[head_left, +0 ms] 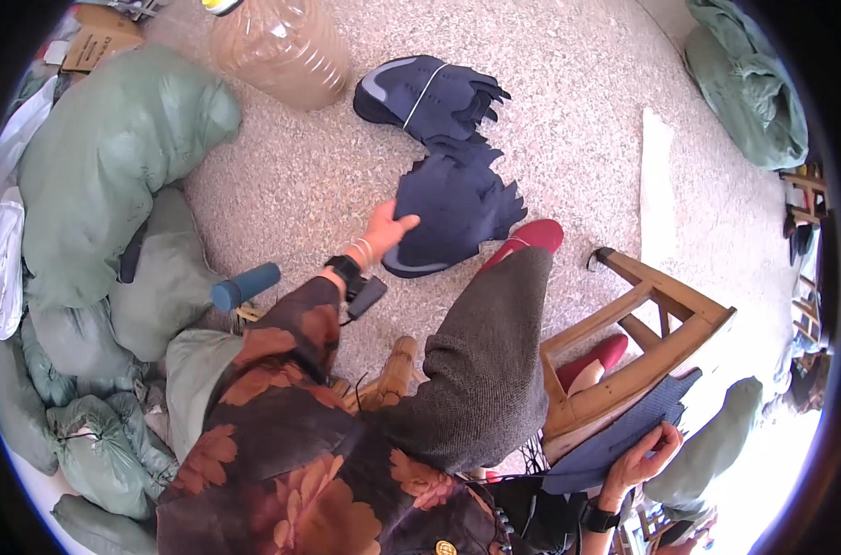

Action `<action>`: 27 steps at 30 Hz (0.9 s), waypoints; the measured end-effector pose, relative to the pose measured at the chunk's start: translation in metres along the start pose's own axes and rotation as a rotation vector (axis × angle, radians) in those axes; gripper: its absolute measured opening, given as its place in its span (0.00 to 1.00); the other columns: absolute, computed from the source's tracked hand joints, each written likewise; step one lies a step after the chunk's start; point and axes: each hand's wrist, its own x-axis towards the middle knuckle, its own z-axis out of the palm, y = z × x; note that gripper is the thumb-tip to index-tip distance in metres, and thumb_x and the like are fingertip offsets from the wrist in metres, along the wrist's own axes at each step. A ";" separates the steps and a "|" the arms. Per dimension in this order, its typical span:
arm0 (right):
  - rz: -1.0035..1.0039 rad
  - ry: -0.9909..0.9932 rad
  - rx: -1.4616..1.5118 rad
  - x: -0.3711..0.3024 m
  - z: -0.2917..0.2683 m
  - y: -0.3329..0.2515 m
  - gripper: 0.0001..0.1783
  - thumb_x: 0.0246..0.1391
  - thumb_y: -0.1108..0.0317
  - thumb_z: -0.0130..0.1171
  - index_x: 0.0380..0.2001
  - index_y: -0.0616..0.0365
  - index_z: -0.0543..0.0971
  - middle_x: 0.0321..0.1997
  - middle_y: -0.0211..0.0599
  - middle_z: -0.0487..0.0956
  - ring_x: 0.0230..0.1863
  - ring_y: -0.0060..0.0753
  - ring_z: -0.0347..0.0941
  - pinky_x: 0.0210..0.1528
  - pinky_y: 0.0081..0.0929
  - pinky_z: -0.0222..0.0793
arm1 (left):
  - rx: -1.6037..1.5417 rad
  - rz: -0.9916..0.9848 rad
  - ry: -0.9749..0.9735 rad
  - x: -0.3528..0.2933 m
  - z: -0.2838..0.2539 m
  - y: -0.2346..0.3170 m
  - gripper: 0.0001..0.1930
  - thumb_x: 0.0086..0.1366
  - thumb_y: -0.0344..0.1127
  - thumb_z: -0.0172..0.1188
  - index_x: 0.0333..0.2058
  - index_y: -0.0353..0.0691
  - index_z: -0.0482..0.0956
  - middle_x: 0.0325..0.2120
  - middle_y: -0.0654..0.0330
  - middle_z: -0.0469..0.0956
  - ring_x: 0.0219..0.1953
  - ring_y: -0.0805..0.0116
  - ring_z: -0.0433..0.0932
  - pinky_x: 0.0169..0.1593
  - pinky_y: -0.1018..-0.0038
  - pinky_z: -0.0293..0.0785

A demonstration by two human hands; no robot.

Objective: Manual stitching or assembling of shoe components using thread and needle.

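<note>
On the floor ahead lies a stack of dark blue fabric pieces (453, 208) with jagged right edges and a grey curved border. My left hand (383, 233) is at its left edge, the thumb lying over the top piece and the other fingers mostly hidden. Just beyond, touching the stack, is a bundle of similar dark blue pieces (430, 92) tied with a white band. At lower right, a dark blue textured fabric piece (615, 453) lies along a wooden stool (643, 361). My right hand (647, 453) rests on this piece, fingers slightly curled and apart.
Stuffed green sacks (124, 176) pile up on the left, near a blue cylinder (245, 287). A large clear plastic bottle (282, 51) stands at the back. Another green sack (749, 83) is at far right, with a white strip (658, 185) on the floor before it.
</note>
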 end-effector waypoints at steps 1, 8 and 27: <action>-0.003 -0.007 -0.006 0.000 0.001 -0.002 0.04 0.62 0.78 0.50 0.40 0.66 0.72 0.40 0.42 0.70 0.45 0.41 0.66 0.55 0.35 0.63 | 0.000 0.003 0.007 0.005 0.004 -0.009 0.21 0.62 0.32 0.65 0.51 0.29 0.74 0.44 0.58 0.82 0.45 0.70 0.78 0.52 0.71 0.75; -0.009 -0.020 0.004 -0.003 0.004 -0.002 0.05 0.62 0.78 0.49 0.41 0.66 0.72 0.41 0.42 0.70 0.45 0.42 0.67 0.55 0.35 0.63 | 0.732 0.147 0.391 0.028 0.011 -0.045 0.25 0.54 0.37 0.72 0.49 0.33 0.78 0.58 0.47 0.68 0.62 0.49 0.67 0.63 0.62 0.64; -0.080 0.004 -0.056 0.005 0.007 0.017 0.06 0.66 0.76 0.48 0.44 0.64 0.72 0.40 0.39 0.70 0.44 0.34 0.67 0.53 0.29 0.64 | 0.799 0.808 -0.212 -0.067 0.086 -0.013 0.13 0.55 0.27 0.60 0.39 0.44 0.70 0.35 0.56 0.72 0.37 0.52 0.78 0.35 0.60 0.76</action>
